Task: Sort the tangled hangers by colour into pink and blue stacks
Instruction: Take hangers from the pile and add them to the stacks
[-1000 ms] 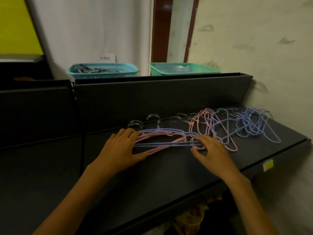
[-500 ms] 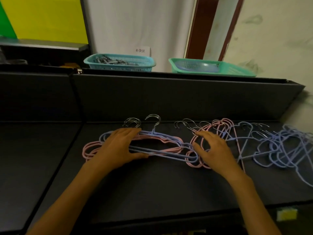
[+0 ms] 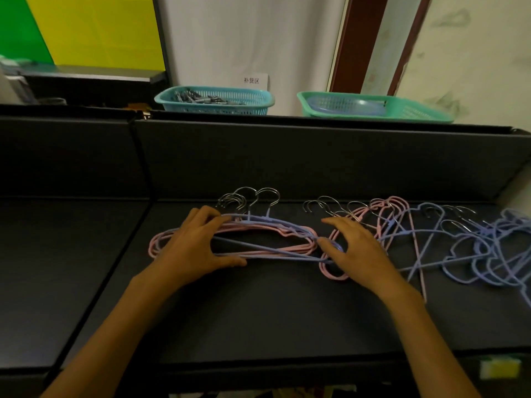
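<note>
Matt coated hangers [image 3: 258, 225] with shiny metal hooks [image 3: 268, 193]; plastic baskets [image 3: 214, 100].

Pink hangers [image 3: 273, 248] mix with blue hangers [image 3: 488, 254] on a black shelf [image 3: 258, 311]; two teal baskets [image 3: 214, 100] behind.
</note>
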### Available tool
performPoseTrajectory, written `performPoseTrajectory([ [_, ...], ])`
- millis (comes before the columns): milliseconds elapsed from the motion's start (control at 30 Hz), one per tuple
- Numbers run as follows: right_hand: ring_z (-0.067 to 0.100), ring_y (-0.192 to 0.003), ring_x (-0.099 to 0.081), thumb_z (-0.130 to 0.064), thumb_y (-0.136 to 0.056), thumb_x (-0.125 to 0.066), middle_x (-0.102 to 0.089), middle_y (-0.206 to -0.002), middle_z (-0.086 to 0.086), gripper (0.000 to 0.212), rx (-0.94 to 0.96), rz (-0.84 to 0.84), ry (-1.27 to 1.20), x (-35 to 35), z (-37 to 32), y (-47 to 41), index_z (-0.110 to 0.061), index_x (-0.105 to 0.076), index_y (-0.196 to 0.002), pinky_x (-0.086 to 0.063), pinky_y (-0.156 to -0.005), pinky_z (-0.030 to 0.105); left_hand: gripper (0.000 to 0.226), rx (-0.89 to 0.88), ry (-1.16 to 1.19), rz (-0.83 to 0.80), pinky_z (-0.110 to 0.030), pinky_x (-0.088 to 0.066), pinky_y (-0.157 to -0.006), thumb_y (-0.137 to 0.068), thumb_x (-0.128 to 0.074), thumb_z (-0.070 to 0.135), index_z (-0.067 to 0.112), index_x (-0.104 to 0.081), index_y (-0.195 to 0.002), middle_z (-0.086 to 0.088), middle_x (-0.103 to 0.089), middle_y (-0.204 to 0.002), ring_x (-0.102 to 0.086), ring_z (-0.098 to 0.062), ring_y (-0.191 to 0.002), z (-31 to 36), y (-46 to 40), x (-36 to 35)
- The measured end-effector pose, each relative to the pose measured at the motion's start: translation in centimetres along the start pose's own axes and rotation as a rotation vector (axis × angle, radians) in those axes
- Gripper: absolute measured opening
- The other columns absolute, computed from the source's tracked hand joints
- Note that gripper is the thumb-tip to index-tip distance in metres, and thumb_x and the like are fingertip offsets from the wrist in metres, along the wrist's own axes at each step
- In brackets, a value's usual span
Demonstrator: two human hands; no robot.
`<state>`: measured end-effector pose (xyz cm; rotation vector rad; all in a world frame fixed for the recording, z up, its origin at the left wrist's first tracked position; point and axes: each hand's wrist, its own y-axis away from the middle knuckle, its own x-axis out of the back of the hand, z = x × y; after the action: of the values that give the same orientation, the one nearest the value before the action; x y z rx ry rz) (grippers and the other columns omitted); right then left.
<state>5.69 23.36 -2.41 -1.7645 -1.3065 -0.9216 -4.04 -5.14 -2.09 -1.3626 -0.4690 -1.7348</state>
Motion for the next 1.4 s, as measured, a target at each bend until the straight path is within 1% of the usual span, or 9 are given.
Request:
performPoseTrajectory([
  [67, 0.014, -0.133, -0.033, -0.049, -0.089, -0.052, -0.036, -0.146, -0.005, 0.055, 0.028, -0.043, 0.000, -0.6, -0.9, -0.2, -0.032, -0.037, -0.139, -0.032, -0.109, 0.037, 0.090, 0.015, 0.011, 0.028, -0.025, -0.036, -0.095, -0.062, -0.070, 0.063, 0.029, -0.036, -0.138, 0.006, -0.031, -0.131, -0.029, -0.006, -0.114, -1.3, 0.9, 0.7],
  [167, 0.012, -0.130, -0.036, -0.053, -0.089, -0.048, -0.036, -0.145, -0.004, 0.059, 0.061, -0.128, -0.024, -1.3, -2.5, -0.5, -0.032, -0.031, -0.142, -0.034, -0.107, 0.034, 0.088, 0.040, 0.017, 0.094, -0.033, -0.042, -0.096, -0.060, -0.074, 0.058, 0.027, -0.041, -0.135, 0.003, -0.035, -0.129, -0.034, -0.010, -0.114, -3.3, 2.5, 1.8],
  [233, 0.014, -0.131, -0.034, -0.058, -0.088, -0.046, -0.033, -0.146, -0.002, 0.066, 0.071, -0.171, -0.011, -1.7, -3.3, -0.6, -0.031, -0.027, -0.144, -0.032, -0.107, 0.035, 0.086, 0.077, 0.020, 0.155, -0.035, -0.040, -0.095, -0.059, -0.077, 0.054, 0.024, -0.045, -0.133, 0.001, -0.037, -0.128, -0.035, -0.012, -0.112, -4.7, 3.6, 2.5],
  [400, 0.017, -0.137, -0.027, -0.065, -0.077, -0.058, -0.024, -0.152, -0.002, 0.088, 0.069, -0.206, 0.108, -1.8, -4.4, -0.7, -0.029, -0.019, -0.147, -0.024, -0.111, 0.036, 0.088, 0.201, 0.010, 0.173, -0.040, -0.039, -0.096, -0.057, -0.081, 0.049, 0.021, -0.045, -0.133, 0.000, -0.037, -0.126, -0.033, -0.013, -0.111, -8.1, 5.6, 3.8],
  [567, 0.016, -0.133, -0.030, -0.071, -0.073, -0.056, -0.030, -0.148, -0.002, 0.092, 0.070, -0.107, 0.173, -3.2, -5.8, -1.1, -0.026, -0.025, -0.145, -0.027, -0.110, 0.035, 0.091, 0.221, 0.022, 0.168, -0.040, -0.038, -0.096, -0.056, -0.071, 0.061, 0.023, -0.044, -0.134, 0.000, -0.037, -0.128, -0.033, -0.015, -0.115, -9.3, 6.5, 4.0],
  [833, 0.013, -0.116, -0.043, -0.066, -0.061, -0.072, -0.042, -0.133, -0.002, 0.087, -0.011, -0.105, 0.014, -2.9, -5.6, -1.5, -0.027, -0.038, -0.131, -0.042, -0.098, 0.033, 0.088, 0.212, 0.059, 0.226, -0.042, -0.041, -0.096, -0.056, -0.077, 0.054, 0.020, -0.047, -0.132, -0.002, -0.040, -0.125, -0.037, -0.017, -0.114, -8.9, 7.5, 4.0],
  [967, 0.015, -0.121, -0.042, -0.063, -0.063, -0.073, -0.040, -0.135, -0.001, 0.087, 0.027, -0.019, 0.047, -2.2, -5.3, -0.9, -0.025, -0.037, -0.133, -0.040, -0.100, 0.034, 0.091, 0.212, 0.054, 0.236, -0.043, -0.042, -0.096, -0.053, -0.072, 0.060, 0.022, -0.047, -0.132, -0.001, -0.040, -0.126, -0.037, -0.017, -0.114, -8.3, 7.9, 3.6],
  [1167, 0.018, -0.136, -0.027, -0.057, -0.072, -0.068, -0.029, -0.148, 0.000, 0.091, 0.060, 0.097, 0.144, -0.1, -2.4, 0.6, -0.025, -0.026, -0.145, -0.027, -0.110, 0.037, 0.089, 0.206, 0.063, 0.271, -0.044, -0.041, -0.096, -0.056, -0.077, 0.053, 0.021, -0.046, -0.132, -0.003, -0.040, -0.128, -0.036, -0.019, -0.117, -7.0, 8.2, 3.2],
  [1400, 0.018, -0.134, -0.030, -0.053, -0.069, -0.074, -0.036, -0.146, 0.001, 0.089, 0.089, 0.166, 0.155, 1.4, 0.7, 2.9, -0.025, -0.033, -0.143, -0.025, -0.109, 0.035, 0.090, 0.242, 0.051, 0.315, -0.041, -0.038, -0.097, -0.055, -0.071, 0.060, 0.021, -0.046, -0.132, -0.004, -0.046, -0.130, -0.034, -0.019, -0.120, -4.7, 9.4, 2.5],
])
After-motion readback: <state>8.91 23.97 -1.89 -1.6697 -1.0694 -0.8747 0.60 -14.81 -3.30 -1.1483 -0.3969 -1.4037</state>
